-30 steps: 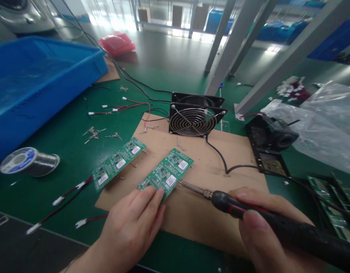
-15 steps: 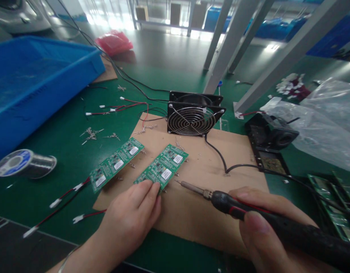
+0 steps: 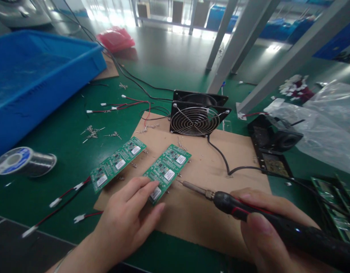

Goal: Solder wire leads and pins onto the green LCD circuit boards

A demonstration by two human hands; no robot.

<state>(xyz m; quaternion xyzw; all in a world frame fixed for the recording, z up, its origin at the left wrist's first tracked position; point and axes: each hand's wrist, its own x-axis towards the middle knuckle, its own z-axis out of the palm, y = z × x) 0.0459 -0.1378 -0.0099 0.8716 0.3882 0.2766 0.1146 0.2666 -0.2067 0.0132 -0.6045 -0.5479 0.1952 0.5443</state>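
My left hand (image 3: 131,210) has its fingertips resting on the near left part of a green circuit board (image 3: 168,169). Its thumb stands apart from the fingers, off the board's edge. In my right hand (image 3: 266,223) is a black soldering iron (image 3: 245,208), gripped along its handle, its metal tip pointing left just beside the board's right edge. A second circuit board (image 3: 118,163) lies to the left, partly on the cardboard sheet (image 3: 203,223). Small metal pins stick out along the right edges of both boards.
A solder wire spool (image 3: 35,163) stands left, near a blue bin (image 3: 61,81). Behind the boards is a black fan (image 3: 196,119) with its cable trailing right. An iron stand (image 3: 277,136), plastic bag (image 3: 328,121) and more boards (image 3: 336,212) lie right. Red-black wires (image 3: 63,199) lie left.
My left hand has loosened its pinch on the board, the thumb swinging away and uncovering another white label. The soldering iron stays nearly where it was, and a small light shows on its handle.
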